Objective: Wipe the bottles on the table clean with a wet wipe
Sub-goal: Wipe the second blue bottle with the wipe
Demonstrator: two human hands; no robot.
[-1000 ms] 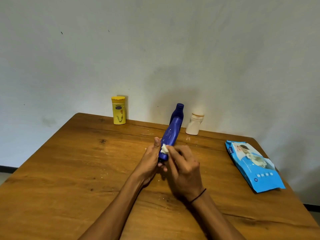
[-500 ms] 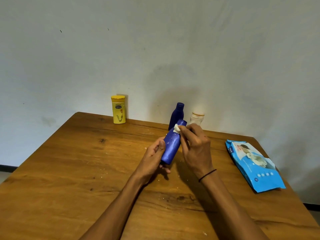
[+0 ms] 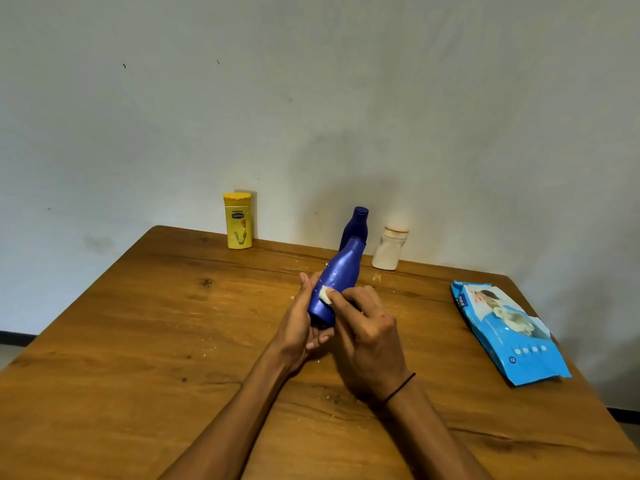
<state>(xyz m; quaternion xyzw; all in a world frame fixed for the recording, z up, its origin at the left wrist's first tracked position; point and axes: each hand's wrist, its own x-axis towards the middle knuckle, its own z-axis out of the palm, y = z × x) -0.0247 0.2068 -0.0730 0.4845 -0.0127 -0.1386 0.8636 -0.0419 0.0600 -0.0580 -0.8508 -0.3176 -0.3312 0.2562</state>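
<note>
A blue bottle [image 3: 341,275] is tilted over the middle of the wooden table [image 3: 138,341], its neck pointing away from me. My left hand [image 3: 299,327] grips its lower end from the left. My right hand [image 3: 367,327] pinches a small white wad of wet wipe [image 3: 325,294] and presses it against the bottle's lower body. Behind it, by the wall, stand a second dark blue bottle [image 3: 358,220], partly hidden, a white bottle [image 3: 389,249] and a yellow bottle [image 3: 238,220].
A blue pack of wet wipes [image 3: 507,329] lies flat near the table's right edge. Small crumbs are scattered on the wood around my hands. A pale wall runs just behind the table's far edge.
My right hand slid the wipe from the bottle's base up to its neck, then back down to the lower body. My left hand kept hold of the bottle.
</note>
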